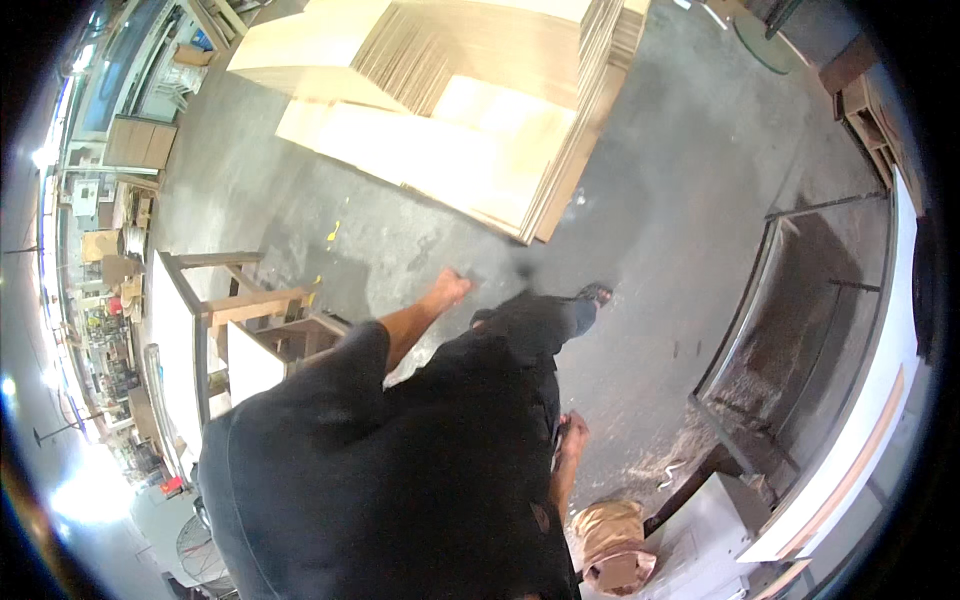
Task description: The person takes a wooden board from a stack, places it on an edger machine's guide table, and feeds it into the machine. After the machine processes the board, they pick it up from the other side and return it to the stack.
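Observation:
My left hand (452, 287) is stretched forward over the concrete floor, its fingers curled in, with nothing seen in them. Ahead of it lies a big stack of pale wood sheets (415, 152), apart from the hand. My right hand (573, 432) hangs low beside my dark trousers, and its fingers are too small and blurred to read. Below that hand stands a tan sack (612, 535), also apart from it. A shod foot (597, 293) of mine is forward on the floor.
More pale boards (460, 60) stand piled on the stack. To the left is a wooden frame table (255, 300). At the right a dark metal-framed bay (800, 310) holds dust and shavings, beside a long white panel (880, 420). Cluttered shelving (115, 330) lines the far left.

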`<state>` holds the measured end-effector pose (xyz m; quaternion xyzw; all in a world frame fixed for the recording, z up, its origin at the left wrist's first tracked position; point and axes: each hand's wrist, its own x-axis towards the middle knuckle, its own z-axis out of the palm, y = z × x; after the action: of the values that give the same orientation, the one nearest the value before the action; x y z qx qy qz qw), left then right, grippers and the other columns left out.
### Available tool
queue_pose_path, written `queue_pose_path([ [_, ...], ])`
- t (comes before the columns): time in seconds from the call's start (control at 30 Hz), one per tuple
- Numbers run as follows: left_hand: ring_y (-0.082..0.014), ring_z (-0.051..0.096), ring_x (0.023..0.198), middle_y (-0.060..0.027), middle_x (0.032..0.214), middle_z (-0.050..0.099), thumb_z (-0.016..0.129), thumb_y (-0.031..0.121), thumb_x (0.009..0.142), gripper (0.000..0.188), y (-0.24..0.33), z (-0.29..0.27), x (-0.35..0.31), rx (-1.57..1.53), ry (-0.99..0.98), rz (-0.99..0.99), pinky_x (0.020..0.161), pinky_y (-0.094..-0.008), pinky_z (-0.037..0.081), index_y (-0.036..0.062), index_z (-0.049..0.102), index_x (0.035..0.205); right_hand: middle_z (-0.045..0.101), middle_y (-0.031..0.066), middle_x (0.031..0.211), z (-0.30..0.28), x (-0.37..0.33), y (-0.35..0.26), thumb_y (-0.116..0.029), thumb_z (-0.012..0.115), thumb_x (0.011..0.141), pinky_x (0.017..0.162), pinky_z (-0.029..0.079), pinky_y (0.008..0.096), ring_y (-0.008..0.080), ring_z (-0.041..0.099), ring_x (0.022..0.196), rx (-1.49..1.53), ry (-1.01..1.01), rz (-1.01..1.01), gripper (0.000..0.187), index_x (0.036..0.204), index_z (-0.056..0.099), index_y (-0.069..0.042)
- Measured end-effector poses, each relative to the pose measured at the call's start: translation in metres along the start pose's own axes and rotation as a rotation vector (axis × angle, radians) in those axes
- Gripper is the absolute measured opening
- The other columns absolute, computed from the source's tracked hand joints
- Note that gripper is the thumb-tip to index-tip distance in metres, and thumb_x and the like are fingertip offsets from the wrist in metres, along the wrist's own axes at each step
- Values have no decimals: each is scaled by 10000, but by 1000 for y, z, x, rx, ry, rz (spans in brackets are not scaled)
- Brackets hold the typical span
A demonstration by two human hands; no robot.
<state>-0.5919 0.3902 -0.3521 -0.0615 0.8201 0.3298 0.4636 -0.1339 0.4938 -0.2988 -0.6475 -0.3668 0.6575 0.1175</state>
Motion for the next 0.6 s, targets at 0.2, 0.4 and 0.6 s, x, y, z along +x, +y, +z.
queue_pose_path([
  [0.2,-150,557,538,-88,656,610,729,182,755,231,-2,-6,-22,-36,226,-29,496,-288,461,-24,652,823,582,-2,719,-35,48,-91,-175,587,890,588,413,219,85,516,643,-156,48,-60,140,862,627,-44],
  [0.4,-189,582,649,-127,748,624,757,156,699,382,15,-64,1,-668,480,15,627,-347,493,-97,598,938,617,11,793,-32,142,-180,-278,623,870,616,434,237,101,551,697,-484,-186,-273,250,947,636,-41],
  [0.6,-121,444,525,-45,679,523,729,79,702,231,49,-145,45,-960,683,158,483,-285,383,-49,568,809,613,135,1108,105,117,-289,-285,623,879,898,432,300,184,567,1006,-662,-278,-418,461,1196,557,43],
])
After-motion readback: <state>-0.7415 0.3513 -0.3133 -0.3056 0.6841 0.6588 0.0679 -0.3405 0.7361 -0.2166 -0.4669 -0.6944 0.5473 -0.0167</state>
